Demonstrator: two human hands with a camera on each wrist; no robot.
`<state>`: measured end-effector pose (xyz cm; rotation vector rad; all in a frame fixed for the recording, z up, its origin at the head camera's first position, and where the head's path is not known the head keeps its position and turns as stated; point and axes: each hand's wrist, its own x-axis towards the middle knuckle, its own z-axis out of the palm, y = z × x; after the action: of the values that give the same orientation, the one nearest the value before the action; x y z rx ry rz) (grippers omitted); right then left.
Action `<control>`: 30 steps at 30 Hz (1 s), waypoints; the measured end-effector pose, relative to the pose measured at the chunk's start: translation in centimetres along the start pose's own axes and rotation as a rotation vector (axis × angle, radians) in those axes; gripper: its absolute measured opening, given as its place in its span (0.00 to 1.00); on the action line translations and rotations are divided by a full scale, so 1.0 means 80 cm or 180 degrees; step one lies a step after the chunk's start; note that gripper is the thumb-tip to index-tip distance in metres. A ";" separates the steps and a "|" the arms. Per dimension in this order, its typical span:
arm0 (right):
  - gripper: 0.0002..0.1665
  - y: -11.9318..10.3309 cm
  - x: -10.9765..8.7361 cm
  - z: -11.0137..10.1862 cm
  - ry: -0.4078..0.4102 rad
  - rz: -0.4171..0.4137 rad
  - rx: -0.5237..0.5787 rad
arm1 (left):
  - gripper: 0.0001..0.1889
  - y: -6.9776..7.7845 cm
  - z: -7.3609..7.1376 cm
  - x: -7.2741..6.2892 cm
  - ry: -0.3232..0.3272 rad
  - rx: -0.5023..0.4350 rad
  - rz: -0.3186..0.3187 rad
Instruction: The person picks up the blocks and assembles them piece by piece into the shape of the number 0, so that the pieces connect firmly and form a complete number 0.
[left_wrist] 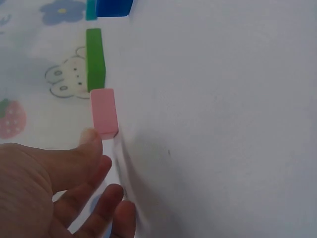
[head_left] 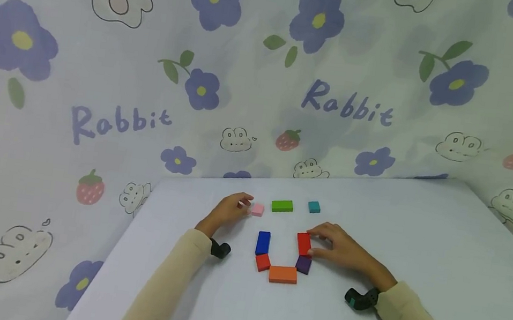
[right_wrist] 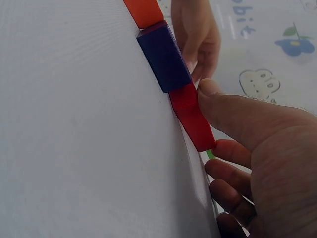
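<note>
Two bare hands work among coloured blocks, with the orange block (head_left: 283, 275) nearest the wearer. Beyond its right end, the right hand (head_left: 347, 249) pinches the long red block (head_left: 304, 244) with thumb and forefinger spaced along its length — a grip that probably keeps it in line with the purple block (head_left: 303, 265), set between it and the orange block. Beyond the orange block's left end, the small red block (head_left: 263, 262) and blue block (head_left: 263, 243) mirror that side, apparently by design. Farthest from the orange block lie the pink block (head_left: 257, 210), green block (head_left: 282, 206) and teal block (head_left: 314, 207); the left hand (head_left: 229, 208), fingers parted and loosely bent, brings its thumb to the pink one (whether it presses, one cannot tell). Beneath the orange block spreads a plain white tabletop (head_left: 236, 314); behind rises a fabric backdrop (head_left: 256, 84) — flowers, strawberries, rabbits.
</note>
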<state>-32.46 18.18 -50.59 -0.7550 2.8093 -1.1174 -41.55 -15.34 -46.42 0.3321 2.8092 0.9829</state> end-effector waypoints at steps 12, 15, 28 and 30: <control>0.34 -0.005 -0.002 0.001 0.0013 -0.0007 -0.0066 | 0.18 0.001 0.009 0.002 -0.0099 -0.0008 0.0054; 0.34 -0.004 -0.002 0.000 0.0006 -0.0028 -0.0098 | 0.18 0.001 0.011 0.004 -0.0077 0.0035 0.0066; 0.35 -0.002 -0.001 -0.001 -0.0019 -0.0048 -0.0104 | 0.15 0.004 0.006 -0.001 -0.0053 0.0030 0.0077; 0.34 -0.001 -0.002 -0.001 -0.0006 -0.0054 -0.0079 | 0.14 0.005 0.004 -0.001 -0.0067 0.0045 0.0103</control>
<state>-32.32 18.29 -50.49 -0.7827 2.8258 -1.0855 -41.31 -14.85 -46.42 0.3886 2.8017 0.9609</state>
